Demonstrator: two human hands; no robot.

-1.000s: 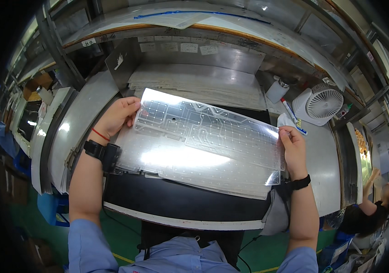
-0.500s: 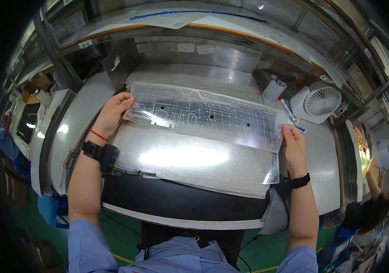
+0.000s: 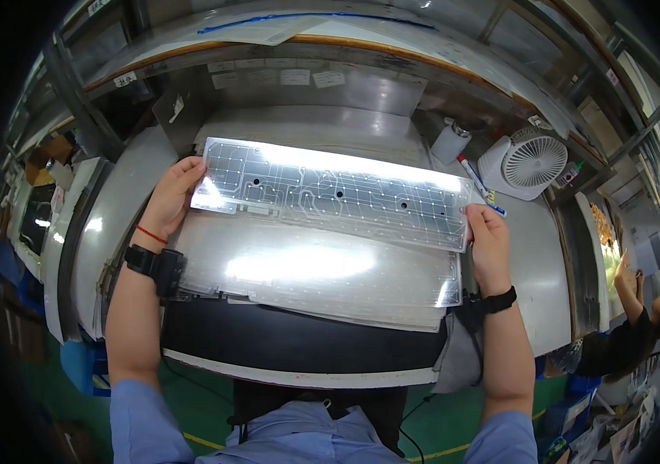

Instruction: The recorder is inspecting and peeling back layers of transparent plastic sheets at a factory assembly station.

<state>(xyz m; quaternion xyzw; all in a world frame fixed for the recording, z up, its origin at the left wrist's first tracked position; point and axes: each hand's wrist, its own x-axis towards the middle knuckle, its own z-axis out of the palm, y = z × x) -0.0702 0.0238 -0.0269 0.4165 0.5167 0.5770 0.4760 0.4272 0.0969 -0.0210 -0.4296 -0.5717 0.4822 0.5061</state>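
A long, clear printed circuit film (image 3: 311, 193) with silvery traces and a few dark round holes is stretched between my hands, slightly lower at its right end. My left hand (image 3: 173, 195) pinches its left edge between thumb and fingers. At the other end, my right hand (image 3: 488, 240) grips the right edge the same way. Below the held film lies a stack of similar clear sheets (image 3: 330, 290), with a bright glare on top. The stack rests partly over a black mat (image 3: 291, 340) at the table's near edge.
To the right stand a white fan (image 3: 529, 164), a bottle (image 3: 450, 145) and some markers (image 3: 491, 199). A shelf (image 3: 376, 48) crosses above the back of the table. Panels (image 3: 86, 247) are stacked at left. Another person (image 3: 616, 344) works at far right.
The film has tilted so that glare now runs along its far edge and its traces show more sharply. Both hands keep hold of it. The whole view has shifted slightly.
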